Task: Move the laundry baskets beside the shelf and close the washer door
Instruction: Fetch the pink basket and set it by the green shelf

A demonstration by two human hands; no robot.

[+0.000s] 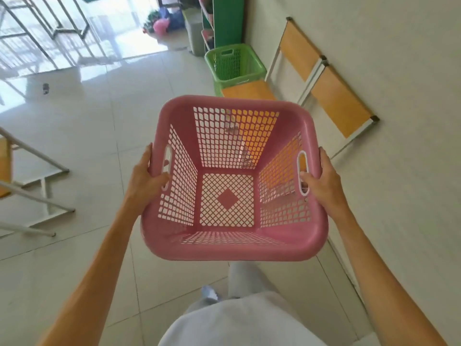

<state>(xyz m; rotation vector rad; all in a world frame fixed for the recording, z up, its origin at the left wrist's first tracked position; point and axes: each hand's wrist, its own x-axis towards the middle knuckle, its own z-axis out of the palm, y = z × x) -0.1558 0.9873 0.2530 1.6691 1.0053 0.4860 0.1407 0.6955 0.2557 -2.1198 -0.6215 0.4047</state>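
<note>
I carry an empty pink laundry basket (232,248) in front of me, above the tiled floor. My left hand (147,178) grips its left handle slot and my right hand (321,181) grips its right handle slot. Ahead, a green laundry basket (233,64) stands on the floor next to a green shelf (224,21) by the right wall. No washer is in view.
Orange-seated chairs with white frames (321,78) line the right wall between me and the green basket. A grey bin (195,36) stands left of the shelf. Metal table legs (32,186) are at the left. Bags (162,23) lie near the bright doorway.
</note>
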